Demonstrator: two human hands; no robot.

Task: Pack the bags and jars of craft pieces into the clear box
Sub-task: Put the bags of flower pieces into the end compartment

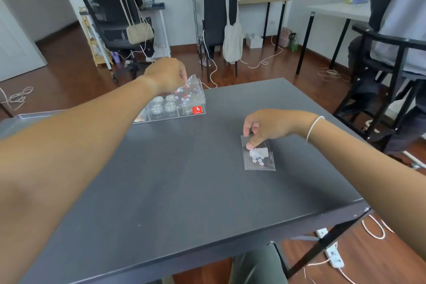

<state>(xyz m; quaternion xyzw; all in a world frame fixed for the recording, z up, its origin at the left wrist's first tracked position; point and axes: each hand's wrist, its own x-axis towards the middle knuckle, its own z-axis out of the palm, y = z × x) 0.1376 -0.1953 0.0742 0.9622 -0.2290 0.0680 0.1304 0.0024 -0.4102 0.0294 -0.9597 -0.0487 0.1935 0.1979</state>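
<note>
bag (259,155) under right hand (267,125), table (184,180)

Dark table (184,191), hanging tote bag (232,39)

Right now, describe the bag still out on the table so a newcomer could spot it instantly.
Start at the dark grey table; the clear box sits at its far left edge. Over on the right side lies a small flat clear bag with a white card and tiny flower pieces inside, its top pinched by the right hand. It is the only bag lying outside the box.
</note>
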